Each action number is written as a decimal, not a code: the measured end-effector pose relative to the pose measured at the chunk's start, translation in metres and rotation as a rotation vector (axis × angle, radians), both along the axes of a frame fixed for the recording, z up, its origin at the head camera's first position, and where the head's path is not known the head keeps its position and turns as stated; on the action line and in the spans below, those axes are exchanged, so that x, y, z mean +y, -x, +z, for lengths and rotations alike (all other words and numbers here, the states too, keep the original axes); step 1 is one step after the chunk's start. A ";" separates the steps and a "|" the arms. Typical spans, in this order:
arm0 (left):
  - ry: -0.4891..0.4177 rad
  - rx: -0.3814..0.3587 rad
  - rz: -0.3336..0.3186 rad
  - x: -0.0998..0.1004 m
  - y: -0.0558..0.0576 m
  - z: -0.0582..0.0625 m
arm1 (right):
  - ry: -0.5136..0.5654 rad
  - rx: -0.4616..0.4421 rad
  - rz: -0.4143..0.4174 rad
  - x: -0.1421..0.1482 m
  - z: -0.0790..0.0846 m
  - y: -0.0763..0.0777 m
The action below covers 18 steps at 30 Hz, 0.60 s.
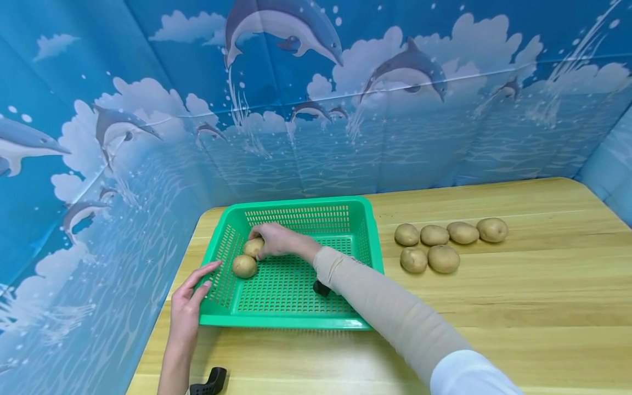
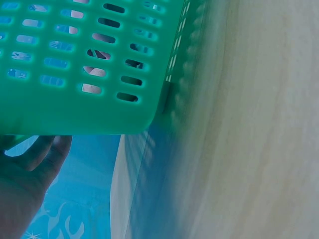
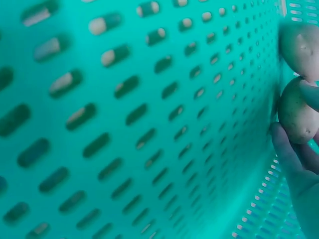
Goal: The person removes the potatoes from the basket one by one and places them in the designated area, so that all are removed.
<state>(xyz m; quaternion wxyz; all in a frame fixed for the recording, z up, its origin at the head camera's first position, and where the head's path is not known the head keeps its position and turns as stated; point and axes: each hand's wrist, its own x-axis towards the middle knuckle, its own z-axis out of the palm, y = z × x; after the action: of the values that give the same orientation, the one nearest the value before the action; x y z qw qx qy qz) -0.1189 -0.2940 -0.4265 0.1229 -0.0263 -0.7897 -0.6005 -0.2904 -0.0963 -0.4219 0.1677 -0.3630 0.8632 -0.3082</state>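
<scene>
In the head view, my right hand (image 1: 276, 240) reaches into a green plastic basket (image 1: 291, 322) and grips a potato (image 1: 253, 247) near its left wall. A second potato (image 1: 244, 266) lies right beside it on the basket floor. The right wrist view shows the gripped potato (image 3: 296, 112) between thumb and fingers, with the other potato (image 3: 302, 50) against it. My left hand (image 1: 187, 299) rests at the basket's left rim, its fingers loosely extended over the edge. From the left wrist, the left hand's fingers (image 2: 50, 154) show at the rim, their tips hidden behind it.
Right of the basket, several potatoes (image 1: 444, 259) lie in two rows on the wooden table (image 1: 518, 307). A blue dolphin-print curtain (image 1: 395, 137) hangs behind and to the left. Black wrist devices (image 1: 211, 382) show on the arms.
</scene>
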 end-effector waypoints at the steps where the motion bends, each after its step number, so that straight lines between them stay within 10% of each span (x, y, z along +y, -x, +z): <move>1: -0.001 0.001 -0.001 0.000 0.000 0.000 | -0.003 0.001 -0.005 0.000 0.001 0.000; 18: 0.004 0.003 -0.009 -0.002 0.001 -0.003 | 0.113 -0.012 -0.007 0.005 0.019 0.005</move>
<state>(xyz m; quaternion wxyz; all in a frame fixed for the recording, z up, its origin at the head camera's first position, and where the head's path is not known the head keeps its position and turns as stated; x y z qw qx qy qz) -0.1195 -0.2964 -0.4293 0.1215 -0.0309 -0.7906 -0.5994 -0.2953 -0.0910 -0.4033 0.1512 -0.3669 0.8447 -0.3593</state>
